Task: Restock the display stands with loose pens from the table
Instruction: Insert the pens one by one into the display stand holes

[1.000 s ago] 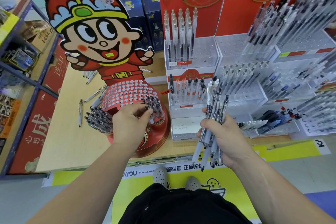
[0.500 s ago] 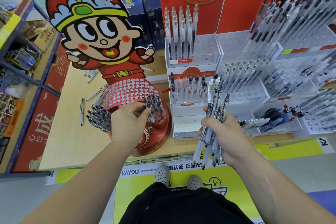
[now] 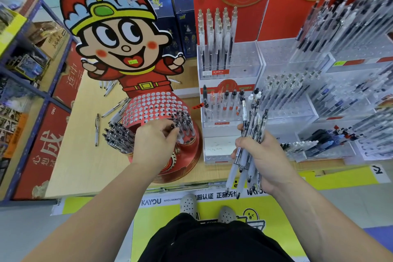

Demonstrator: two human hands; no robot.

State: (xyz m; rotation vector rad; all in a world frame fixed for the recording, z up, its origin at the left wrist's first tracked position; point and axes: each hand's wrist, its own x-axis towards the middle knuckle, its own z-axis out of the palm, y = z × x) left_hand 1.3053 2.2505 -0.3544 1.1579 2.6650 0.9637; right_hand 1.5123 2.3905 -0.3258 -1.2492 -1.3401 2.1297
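Left hand (image 3: 155,142) hovers over the round red perforated cardboard display stand (image 3: 153,105), thumb and forefinger pinching the black top of a clear pen (image 3: 172,127) standing in its right front cluster. Right hand (image 3: 262,155) clenches a bundle of clear black-tipped pens (image 3: 247,134) (tips downward) before the clear acrylic racks (image 3: 229,66). Loose pens (image 3: 97,132) lie on the pale wooden table (image 3: 74,155), left of the stand.
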